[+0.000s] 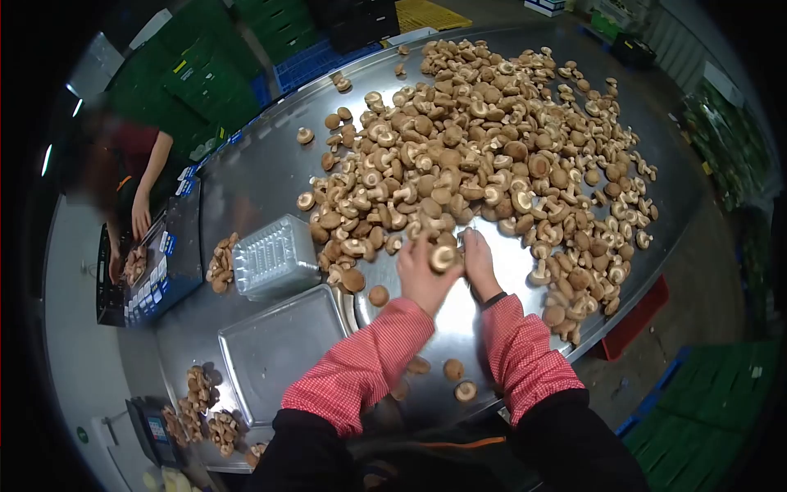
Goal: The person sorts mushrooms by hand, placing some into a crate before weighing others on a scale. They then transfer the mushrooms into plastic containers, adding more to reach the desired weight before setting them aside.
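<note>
Across a stainless steel table (254, 184), we see a broad heap of brown shiitake mushrooms (500, 139), spread over its far and right parts, caps and pale stems turned every way. At the near edge of this heap, our 2 bare hands work close together, side by side. Our left hand (420, 275), blurred, has its fingers curled around a single mushroom (443, 259), whose pale underside faces up toward us. Our right hand (480, 262) is just beside it, its fingers fairly straight and close together; we cannot tell whether they grip anything. We wear red-and-white checked sleeves (357, 369) over black ones, and a dark band (493, 301) circles our right wrist. A few loose mushrooms (453, 369) lie on the metal between our forearms. To the left of our hands stands a stack of clear plastic punnets (276, 261), with a small cluster of mushrooms (221, 264) just beyond it. Nearer us lies a shallow rectangular metal tray (283, 353), and to its left are more mushrooms in small groups (197, 394), near a device with a lit display (157, 430). At the far left, a co-worker's hand (141, 215) reaches over a black crate (182, 238) bearing blue-and-white labels. Green crates (193, 82) are stacked behind, and a red crate (639, 320) sits below the table's right edge.
</note>
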A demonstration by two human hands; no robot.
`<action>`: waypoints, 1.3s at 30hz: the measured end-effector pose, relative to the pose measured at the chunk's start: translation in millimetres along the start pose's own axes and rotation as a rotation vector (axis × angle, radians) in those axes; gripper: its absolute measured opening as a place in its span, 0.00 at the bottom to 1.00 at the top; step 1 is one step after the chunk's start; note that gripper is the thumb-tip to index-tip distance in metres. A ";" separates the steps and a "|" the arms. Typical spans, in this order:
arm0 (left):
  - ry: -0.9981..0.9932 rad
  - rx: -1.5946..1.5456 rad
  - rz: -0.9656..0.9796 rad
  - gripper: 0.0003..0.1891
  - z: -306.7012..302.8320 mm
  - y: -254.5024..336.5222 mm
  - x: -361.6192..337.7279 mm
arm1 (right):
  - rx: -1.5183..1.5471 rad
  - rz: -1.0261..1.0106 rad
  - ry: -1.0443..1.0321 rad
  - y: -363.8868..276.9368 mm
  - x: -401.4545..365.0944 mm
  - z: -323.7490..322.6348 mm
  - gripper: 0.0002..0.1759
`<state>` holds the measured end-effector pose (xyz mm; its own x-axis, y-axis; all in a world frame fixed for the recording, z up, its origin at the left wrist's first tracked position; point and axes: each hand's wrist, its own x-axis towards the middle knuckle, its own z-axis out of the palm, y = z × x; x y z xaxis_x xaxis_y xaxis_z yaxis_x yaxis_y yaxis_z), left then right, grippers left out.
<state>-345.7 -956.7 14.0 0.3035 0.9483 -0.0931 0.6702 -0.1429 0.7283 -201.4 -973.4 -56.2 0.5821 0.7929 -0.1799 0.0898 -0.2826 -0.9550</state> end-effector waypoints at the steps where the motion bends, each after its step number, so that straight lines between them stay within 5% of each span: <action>1: -0.015 0.050 0.031 0.49 2.3 5.3 -9.7 | 0.085 0.057 -0.046 5.8 -1.0 -0.6 0.25; 2: 0.009 0.130 0.252 0.48 8.7 11.9 -30.2 | 0.227 0.079 -0.039 22.2 -3.6 5.1 0.26; 4: -0.020 0.220 0.267 0.48 4.7 10.7 -45.2 | 0.475 0.160 0.023 41.1 -14.7 14.4 0.28; 8: -0.049 0.348 0.375 0.48 -23.0 13.2 -75.0 | 0.494 0.202 0.002 -1.2 -62.7 -8.9 0.28; 12: 0.081 0.118 0.393 0.43 -58.6 18.0 -89.3 | 0.575 0.301 0.007 -19.7 -91.6 -15.4 0.27; 16: 0.012 -0.541 -0.048 0.38 -75.8 -14.0 -76.5 | 0.562 0.270 -0.059 -32.0 -120.3 -11.6 0.27; 19: -0.201 -0.614 -0.093 0.38 -90.3 -26.4 -74.1 | 0.519 0.250 -0.128 -57.8 -149.6 4.4 0.27; 21: -0.173 -0.472 -0.104 0.37 -109.4 -33.5 -78.4 | 0.481 0.195 -0.116 -67.0 -166.2 22.8 0.27; 25: -0.184 -0.408 -0.108 0.35 -153.3 -81.9 -78.9 | 0.222 -0.196 -0.166 -65.5 -195.9 73.4 0.26; 27: -0.213 -0.477 -0.123 0.34 -187.7 -90.0 -84.4 | 0.343 0.289 -0.468 -105.6 -218.8 71.3 0.26; 28: -0.235 -0.362 -0.142 0.32 -204.4 -96.2 -85.1 | 0.195 0.301 -0.644 -106.7 -215.8 68.7 0.24; 31: -0.253 -0.072 -0.119 0.28 -235.9 -118.5 -87.7 | -0.309 -0.327 -0.458 -80.7 -203.6 66.4 0.23; 33: -0.182 0.050 0.005 0.27 -244.3 -131.5 -89.9 | -0.596 -0.489 -0.184 -71.5 -189.2 48.4 0.26; 36: -0.145 0.259 0.081 0.28 -255.4 -125.5 -92.2 | -0.881 -0.298 -0.267 -70.0 -160.5 24.2 0.28; 39: -0.006 0.227 0.110 0.30 -258.1 -128.1 -102.3 | -0.636 -0.401 -0.435 -15.1 -124.5 21.9 0.22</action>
<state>-637.4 -962.2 105.5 0.3862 0.9220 -0.0266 0.7680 -0.3055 0.5629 -292.9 -1056.0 -24.5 0.0613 0.9965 -0.0561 0.7326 -0.0831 -0.6756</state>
